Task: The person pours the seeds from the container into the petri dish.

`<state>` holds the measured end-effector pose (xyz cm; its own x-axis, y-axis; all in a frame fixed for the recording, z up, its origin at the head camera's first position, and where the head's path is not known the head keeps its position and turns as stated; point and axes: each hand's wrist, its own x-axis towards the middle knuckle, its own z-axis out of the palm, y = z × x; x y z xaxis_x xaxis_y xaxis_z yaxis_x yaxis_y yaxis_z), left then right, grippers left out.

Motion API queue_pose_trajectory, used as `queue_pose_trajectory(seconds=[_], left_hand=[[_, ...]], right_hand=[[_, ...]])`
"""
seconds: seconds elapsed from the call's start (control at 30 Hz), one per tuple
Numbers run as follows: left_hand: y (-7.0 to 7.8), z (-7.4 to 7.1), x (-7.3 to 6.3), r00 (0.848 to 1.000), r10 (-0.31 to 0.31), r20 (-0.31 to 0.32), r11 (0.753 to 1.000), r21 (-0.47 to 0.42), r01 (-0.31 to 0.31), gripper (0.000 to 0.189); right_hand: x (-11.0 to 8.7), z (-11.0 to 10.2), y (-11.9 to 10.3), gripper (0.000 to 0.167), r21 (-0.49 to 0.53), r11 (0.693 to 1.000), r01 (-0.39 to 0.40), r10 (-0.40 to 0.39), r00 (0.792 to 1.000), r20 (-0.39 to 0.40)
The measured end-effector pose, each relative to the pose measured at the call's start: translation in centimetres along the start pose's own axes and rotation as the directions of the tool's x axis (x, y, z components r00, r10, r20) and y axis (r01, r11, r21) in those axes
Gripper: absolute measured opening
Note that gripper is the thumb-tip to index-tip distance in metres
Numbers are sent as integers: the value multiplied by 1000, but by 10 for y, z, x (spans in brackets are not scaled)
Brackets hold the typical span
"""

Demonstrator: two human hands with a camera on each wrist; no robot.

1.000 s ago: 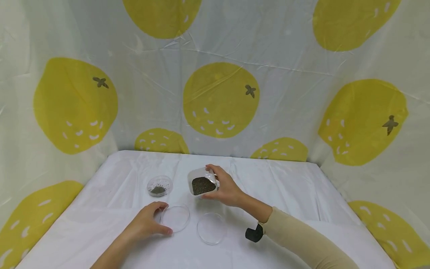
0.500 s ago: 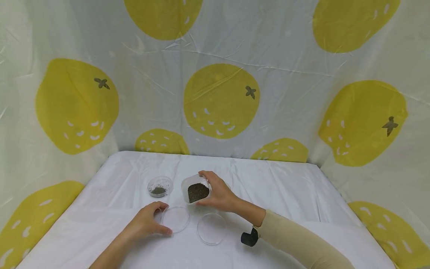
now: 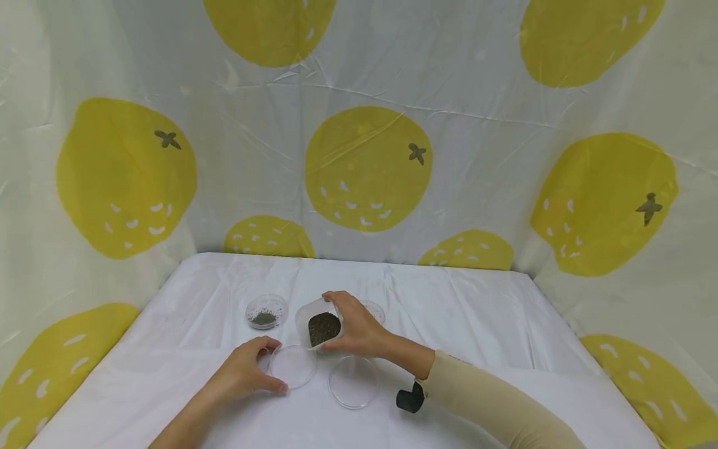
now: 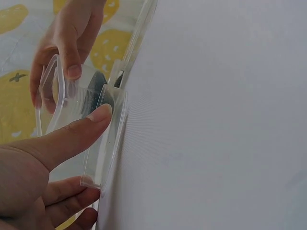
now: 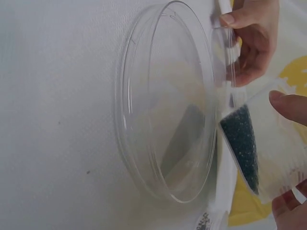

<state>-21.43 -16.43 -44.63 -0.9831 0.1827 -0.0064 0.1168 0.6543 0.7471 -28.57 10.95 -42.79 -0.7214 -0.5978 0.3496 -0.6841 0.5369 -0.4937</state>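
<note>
My right hand (image 3: 359, 327) grips a clear, square-sided plastic tub (image 3: 303, 321) from its right side. Dark granular soil (image 3: 324, 328) lies banked inside the tub, which is tilted to the left, its mouth close to the far edge of a clear petri dish (image 3: 293, 366). Around that dish's left side my left hand (image 3: 245, 369) holds the rim between thumb (image 4: 79, 136) and fingers. No soil shows in this dish. Just right of it lies a second clear petri dish (image 3: 353, 382), seen large and bare in the right wrist view.
Farther back on the left stands a petri dish with a small heap of dark soil (image 3: 263, 318). Another dish (image 3: 376, 311) is partly hidden behind my right hand. A white cloth (image 3: 465, 312) covers the table, and a lemon-print curtain (image 3: 477, 125) hangs behind.
The right hand has carried the tub left and nearer to me, toward the held petri dish. A dish behind that hand has come into sight. The left hand stays in place.
</note>
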Motion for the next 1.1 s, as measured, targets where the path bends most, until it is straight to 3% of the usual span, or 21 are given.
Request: queue_pose_trajectory(seconds=[0.33,0.8,1.1], left_hand=[[1,0,3,1000,3,4,1000,17,-3,82],[-1,0,3,1000,13,6,999,33,-13,81],[-2,1,3,1000,19,-3,999,28,-19,80]], right_hand=[[1,-1,-6,93,-95,995,39,-40,999,-6],[0,-1,-12,93,-222,972,73,-65,997,44],[1,-2,-27,93,-327,929,172,-157,985,71]])
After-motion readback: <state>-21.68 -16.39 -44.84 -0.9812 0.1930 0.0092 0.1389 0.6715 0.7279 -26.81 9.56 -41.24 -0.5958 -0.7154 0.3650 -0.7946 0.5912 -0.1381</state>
